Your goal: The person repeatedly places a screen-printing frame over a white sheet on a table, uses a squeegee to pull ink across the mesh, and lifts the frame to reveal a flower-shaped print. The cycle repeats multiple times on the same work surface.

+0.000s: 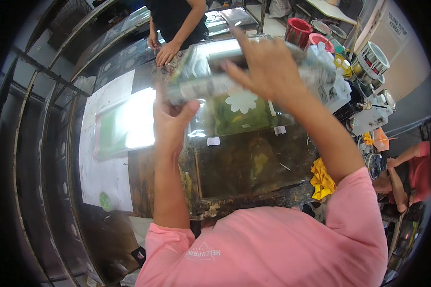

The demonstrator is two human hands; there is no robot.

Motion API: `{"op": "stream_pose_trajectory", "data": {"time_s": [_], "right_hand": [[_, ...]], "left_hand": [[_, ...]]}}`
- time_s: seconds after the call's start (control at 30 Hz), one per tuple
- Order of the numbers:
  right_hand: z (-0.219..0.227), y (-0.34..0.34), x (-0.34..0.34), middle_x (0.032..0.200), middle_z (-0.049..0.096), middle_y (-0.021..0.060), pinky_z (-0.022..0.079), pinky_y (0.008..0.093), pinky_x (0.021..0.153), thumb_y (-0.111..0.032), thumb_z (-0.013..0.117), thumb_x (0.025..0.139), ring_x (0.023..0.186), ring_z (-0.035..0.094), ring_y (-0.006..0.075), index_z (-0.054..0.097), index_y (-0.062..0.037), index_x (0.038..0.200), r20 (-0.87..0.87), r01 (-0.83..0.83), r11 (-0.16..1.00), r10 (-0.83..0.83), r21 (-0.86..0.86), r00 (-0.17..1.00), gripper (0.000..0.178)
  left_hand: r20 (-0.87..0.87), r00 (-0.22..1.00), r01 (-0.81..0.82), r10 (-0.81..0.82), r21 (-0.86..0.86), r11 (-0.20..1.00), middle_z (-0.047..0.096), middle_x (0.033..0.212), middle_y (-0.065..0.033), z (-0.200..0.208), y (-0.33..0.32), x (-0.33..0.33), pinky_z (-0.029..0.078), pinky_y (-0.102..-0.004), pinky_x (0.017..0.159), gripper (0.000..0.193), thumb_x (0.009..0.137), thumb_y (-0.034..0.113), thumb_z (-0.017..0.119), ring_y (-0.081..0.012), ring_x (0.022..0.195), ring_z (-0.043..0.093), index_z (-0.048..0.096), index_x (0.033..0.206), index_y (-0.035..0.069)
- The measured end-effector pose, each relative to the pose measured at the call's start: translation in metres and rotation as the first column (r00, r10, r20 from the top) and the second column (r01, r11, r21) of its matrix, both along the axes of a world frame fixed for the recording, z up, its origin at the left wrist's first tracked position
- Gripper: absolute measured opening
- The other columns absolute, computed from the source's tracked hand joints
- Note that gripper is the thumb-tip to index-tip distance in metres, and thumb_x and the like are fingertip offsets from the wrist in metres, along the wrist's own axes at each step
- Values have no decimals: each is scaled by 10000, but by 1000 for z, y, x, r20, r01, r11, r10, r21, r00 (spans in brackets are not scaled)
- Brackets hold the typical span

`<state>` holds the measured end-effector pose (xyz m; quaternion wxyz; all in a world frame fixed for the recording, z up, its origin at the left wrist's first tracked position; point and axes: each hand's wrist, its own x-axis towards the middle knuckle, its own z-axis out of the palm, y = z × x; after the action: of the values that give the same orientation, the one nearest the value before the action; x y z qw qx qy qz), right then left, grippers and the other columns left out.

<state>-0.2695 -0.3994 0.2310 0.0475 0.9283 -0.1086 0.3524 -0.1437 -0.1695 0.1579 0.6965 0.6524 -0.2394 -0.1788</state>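
A screen-printing frame (201, 89) with a pale, smeared near bar is tilted up over the table, blurred by motion. My left hand (171, 117) grips its left end, thumb along the near side. Over the frame is my right hand (270, 67), its fingers spread and blurred; whether it touches the frame I cannot tell. Beneath lies a clear plastic sheet (261, 117) with a white flower shape (241, 102) on green. Small white tabs (213, 141) sit along its near edge. To the left, shiny clear-and-green plastic sheets (109, 125) rest on white paper (93, 174).
A crumpled yellow cloth (323, 179) lies at the table's right edge. Paint cans (372, 58) and jugs (337, 91) crowd the right side. Metal racks (43, 143) stand left. A person in a dark top (179, 19) works opposite; another person's arm (404, 158) shows at right.
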Motion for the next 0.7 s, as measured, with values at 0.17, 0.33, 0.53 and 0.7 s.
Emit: {"op": "stream_pose_trajectory", "data": {"time_s": [0.17, 0.33, 0.53, 0.7], "right_hand": [[-69, 15, -50, 1007, 704, 103, 485, 478, 868, -481, 670, 993, 1024, 660, 320, 733, -110, 1075, -469, -148, 978, 199, 145, 861, 385], [-125, 17, -61, 949, 698, 91, 500, 483, 835, -467, 680, 988, 940, 670, 336, 723, -146, 1038, -509, -17, 858, 321, 514, 799, 328], [-152, 34, -72, 1045, 718, 92, 558, 465, 775, -429, 768, 922, 956, 674, 337, 731, -120, 1190, -472, -59, 916, 259, 397, 842, 411], [-185, -13, -11, 1030, 697, 77, 570, 456, 735, -458, 756, 919, 952, 673, 309, 725, -138, 1179, -324, -102, 955, 194, 280, 926, 414]], "left_hand": [[113, 991, 22, -68, 368, 929, 711, 1259, -149, -57, 12, -29, 561, -387, 938, 850, 678, 395, 1019, -287, 1089, 706, 672, 1345, -1], [624, 766, -425, -153, 670, 609, 642, 1208, -72, -126, 27, -45, 393, -474, 1054, 899, 577, 577, 1007, -280, 1194, 581, 742, 1258, 53], [675, 721, -401, -156, 591, 700, 574, 1044, -58, -145, 30, -40, 289, -465, 1026, 1071, 543, 743, 926, -269, 1091, 531, 717, 1371, 98], [642, 750, -373, -158, 608, 701, 569, 1045, -53, -146, 32, -37, 329, -457, 1001, 986, 494, 673, 971, -269, 1074, 536, 744, 1252, 86]]}}
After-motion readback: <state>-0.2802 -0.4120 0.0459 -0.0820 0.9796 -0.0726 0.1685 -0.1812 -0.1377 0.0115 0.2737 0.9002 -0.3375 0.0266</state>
